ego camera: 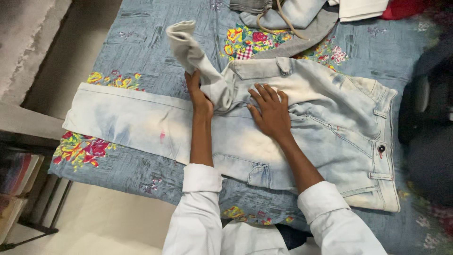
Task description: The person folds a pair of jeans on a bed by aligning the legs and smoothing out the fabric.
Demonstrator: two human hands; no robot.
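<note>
Pale, faded blue jeans (325,127) lie across a bed, waistband at the right, one leg (127,120) stretched flat to the left. The other leg (193,49) is lifted and folded back, its cuff hanging in the air toward the upper left. My left hand (198,94) grips this raised leg near its bend. My right hand (269,111) lies flat, fingers spread, pressing the thigh part of the jeans down. Both arms wear white sleeves.
The bed has a blue sheet with bright flower prints (141,47). More clothes (292,19) are piled at the far edge, with white and red cloth at the top right. A dark bag or chair (424,123) stands at the right. Floor and a shelf (19,184) lie left.
</note>
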